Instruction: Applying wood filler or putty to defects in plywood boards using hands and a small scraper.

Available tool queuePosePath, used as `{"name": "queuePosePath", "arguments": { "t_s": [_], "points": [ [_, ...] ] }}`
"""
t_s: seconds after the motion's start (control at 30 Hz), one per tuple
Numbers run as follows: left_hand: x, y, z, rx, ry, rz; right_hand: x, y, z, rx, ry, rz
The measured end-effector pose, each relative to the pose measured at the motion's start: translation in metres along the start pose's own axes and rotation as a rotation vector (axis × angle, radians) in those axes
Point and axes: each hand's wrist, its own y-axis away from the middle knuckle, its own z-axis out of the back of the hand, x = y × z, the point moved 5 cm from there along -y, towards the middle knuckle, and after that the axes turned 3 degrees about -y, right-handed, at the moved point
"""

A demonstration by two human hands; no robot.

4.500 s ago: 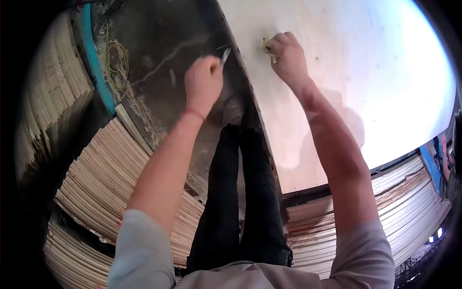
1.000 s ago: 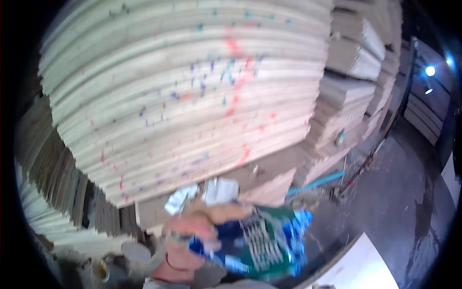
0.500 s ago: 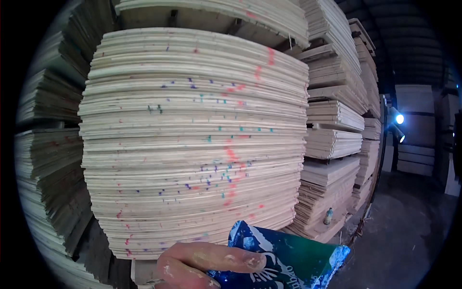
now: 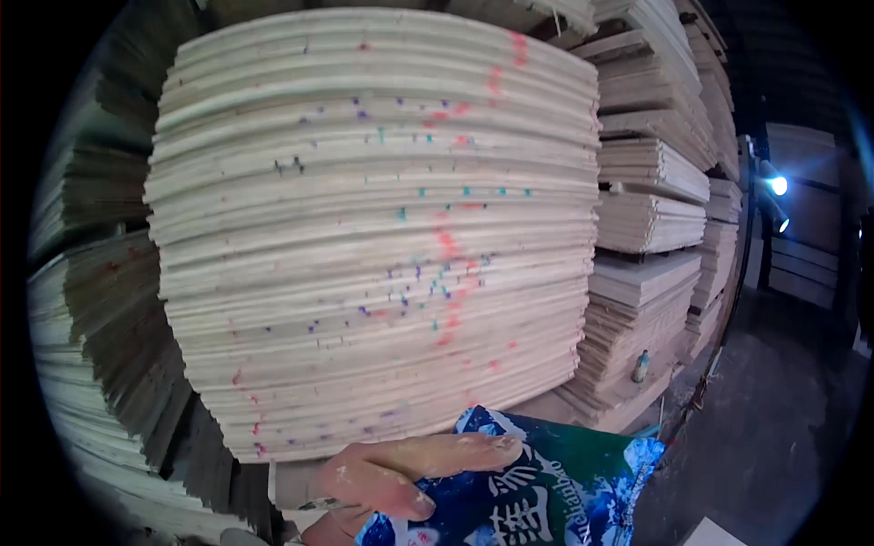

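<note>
The left hand (image 4: pixel 387 478) is closed around a shiny blue and green packet (image 4: pixel 583 455), with its thumb lying along the top side. The packet is low in the picture, near the middle, in front of a huge pile of pale boards (image 4: pixel 364 237). The right hand is out of sight, so I can't tell what it is doing. The board edges make long, wavy stripes, dotted with red, blue and green marks. Darker piles (image 4: pixel 100 364) stand on the left, and more pale stacks (image 4: pixel 637 291) go back along the right. A little bottle (image 4: pixel 641 366) stands on a ledge of boards there. Past it is a dark gray floor (image 4: pixel 774 391), and two bright lamps (image 4: pixel 777 185) shine at the shadowy far end of the room.
</note>
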Motion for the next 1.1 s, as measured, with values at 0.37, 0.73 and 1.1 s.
{"name": "queuePosePath", "arguments": {
  "t_s": [0.37,0.73,1.1],
  "points": [
    [0.115,0.164,0.061,-0.496,0.392,1.039,0.108,0.062,-0.032,-0.057,0.166,-0.031],
    [0.086,0.430,0.271,-1.425,-0.019,1.066,0.060,0.010,-0.025,-0.089,0.061,-0.228],
    [0.014,0.553,0.354,-1.660,-0.140,1.058,0.105,-0.011,-0.077,0.093,0.152,-0.182]
  ]
}}
